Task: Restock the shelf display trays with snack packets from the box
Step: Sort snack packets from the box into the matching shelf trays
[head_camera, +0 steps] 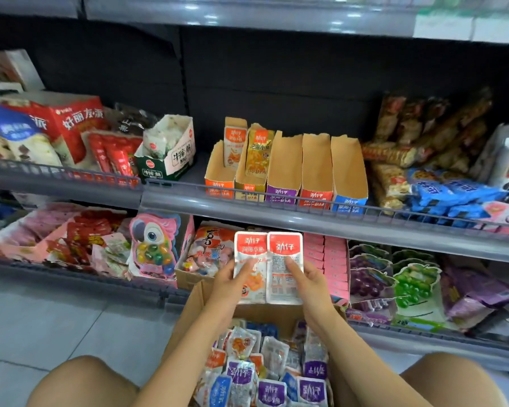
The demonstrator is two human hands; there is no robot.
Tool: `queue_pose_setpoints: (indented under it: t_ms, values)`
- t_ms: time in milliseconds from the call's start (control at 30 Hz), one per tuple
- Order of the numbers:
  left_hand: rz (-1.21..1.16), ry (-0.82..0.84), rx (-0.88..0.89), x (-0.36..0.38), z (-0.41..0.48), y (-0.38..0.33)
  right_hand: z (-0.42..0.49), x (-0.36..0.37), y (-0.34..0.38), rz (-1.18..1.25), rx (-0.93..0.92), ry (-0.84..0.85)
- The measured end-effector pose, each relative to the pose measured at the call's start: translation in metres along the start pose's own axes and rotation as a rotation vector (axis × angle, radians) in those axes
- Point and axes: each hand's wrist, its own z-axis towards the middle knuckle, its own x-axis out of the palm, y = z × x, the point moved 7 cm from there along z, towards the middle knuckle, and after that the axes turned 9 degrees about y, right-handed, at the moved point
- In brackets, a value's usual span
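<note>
My left hand holds a red-topped snack packet face up. My right hand holds a second red-topped packet showing its back, side by side with the first, above the cardboard box. The box holds several loose packets in purple, blue, orange and red. On the middle shelf stand several cardboard display trays: orange and yellow each with packets standing at the back, while the purple, red and blue trays show bare insides.
A wire rail runs along the middle shelf's front edge. A green-and-white snack carton stands left of the trays; blue packets and brown bags lie to the right. The lower shelf holds a parrot candy pack and grape sweets. My knees flank the box.
</note>
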Motion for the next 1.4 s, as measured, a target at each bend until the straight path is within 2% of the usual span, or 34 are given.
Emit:
queue_pose_setpoints:
  t_ms: [67,167,267,367,433,567,733,967,1233,1400]
  values:
    - [-0.065,-0.028,0.002,-0.008,0.006,-0.001,0.004,-0.007,0.011,-0.067,-0.020,-0.055]
    - [-0.075,0.072,-0.021,-0.004,0.019,0.001,0.010,-0.002,0.025,-0.196,-0.029,-0.044]
    - [-0.097,0.181,-0.033,0.017,0.013,-0.020,0.017,0.022,0.035,-0.286,-0.053,0.040]
    - [-0.070,0.280,0.003,0.028,0.013,-0.038,0.024,0.044,0.038,-0.292,0.008,0.155]
    - [-0.021,0.275,0.021,0.025,0.018,-0.046,0.031,0.044,0.043,-0.328,0.005,0.161]
    - [0.090,0.272,0.044,0.012,0.027,-0.060,0.043,0.030,0.072,-0.353,-0.121,0.100]
    - [0.247,0.335,0.121,0.015,0.032,-0.106,0.059,0.026,0.113,-0.158,-0.059,0.257]
    - [0.400,0.368,0.244,0.020,0.043,-0.158,0.079,-0.002,0.173,-0.244,-0.164,0.187]
    - [0.449,0.488,0.291,0.049,0.072,-0.199,0.102,-0.029,0.200,-0.163,-0.045,0.358]
    - [0.558,0.498,0.251,0.069,0.109,-0.202,0.124,-0.062,0.209,-0.262,-0.040,0.317]
